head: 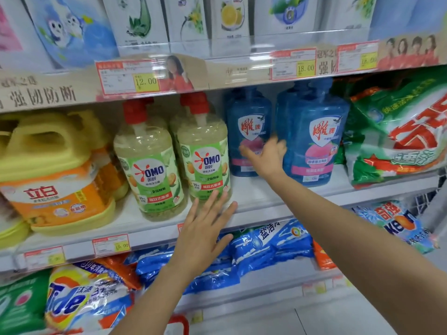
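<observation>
1. As I judged it, the job was at its start: no bottle had left the shelf, and both hands were bare of goods
2. The right hand (266, 155) was stretched far out to the gap between two blue dish-soap bottles, fingers loose and spread, clasping nothing; blur hid whether its fingertips touched the right blue bottle (314, 141)
3. That bottle stood upright on the middle shelf (266, 209), and the left blue bottle (249, 126) stood just beside it, farther back
4. The left hand (205, 228) was flat, fingers straight, holding nothing; its fingertips lay at the foot of the right OMO bottle (205, 160), near the shelf's front edge, and I could not tell whether they touched it
5. What seemed left: closing a hand round a bottle and lifting it out
6. The white shelf also bore a left OMO bottle (150, 165), a yellow jug (55, 170) at far left and a green detergent bag (399, 131) at right, with price tags (111, 245) on its front rail
7. This was a shop aisle: tissue packs (135, 20) above, a Tide bag (79, 296) and blue bags (254, 245) below
</observation>
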`<state>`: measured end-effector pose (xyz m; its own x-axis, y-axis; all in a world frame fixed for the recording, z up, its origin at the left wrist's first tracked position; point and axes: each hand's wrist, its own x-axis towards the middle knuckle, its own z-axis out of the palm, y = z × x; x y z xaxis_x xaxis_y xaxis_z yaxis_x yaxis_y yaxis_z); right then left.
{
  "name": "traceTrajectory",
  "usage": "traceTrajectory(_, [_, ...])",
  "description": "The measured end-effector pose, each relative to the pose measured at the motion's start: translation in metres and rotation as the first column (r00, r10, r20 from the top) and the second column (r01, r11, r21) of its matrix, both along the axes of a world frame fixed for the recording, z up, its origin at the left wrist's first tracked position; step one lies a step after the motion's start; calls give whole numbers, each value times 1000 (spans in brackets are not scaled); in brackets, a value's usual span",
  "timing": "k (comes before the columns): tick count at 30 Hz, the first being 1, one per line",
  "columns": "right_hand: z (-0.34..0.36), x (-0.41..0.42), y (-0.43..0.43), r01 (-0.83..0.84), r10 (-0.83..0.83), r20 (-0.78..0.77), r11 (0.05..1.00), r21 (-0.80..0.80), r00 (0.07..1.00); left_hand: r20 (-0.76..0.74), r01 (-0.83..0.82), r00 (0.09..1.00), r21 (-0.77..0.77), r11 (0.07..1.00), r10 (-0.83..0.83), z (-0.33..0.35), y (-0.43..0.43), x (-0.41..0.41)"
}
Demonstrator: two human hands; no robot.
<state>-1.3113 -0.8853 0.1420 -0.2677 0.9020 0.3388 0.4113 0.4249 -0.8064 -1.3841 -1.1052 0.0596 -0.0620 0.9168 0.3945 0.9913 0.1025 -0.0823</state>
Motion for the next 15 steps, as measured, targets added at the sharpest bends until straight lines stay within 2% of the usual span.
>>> traceTrajectory(3, [3,-5,-1,23,-26,30,996,84,999,7,-7,1000,3,1000,7,-3,2,-1])
traceTrajectory(6, [13,-3,4,-89,92,-130,996,25,987,15,-7,1000,8,1000,6,-5,3,-1])
traceTrajectory(11, [25,12,5,-77,75,36,995,64,997,23,-16,1000,-5,1000,16,-4,1,-2])
traceTrajectory(15, [23,27,-9,-29,29,2,998,63,1000,17,-29,999,-32,999,30,-3,1,-1])
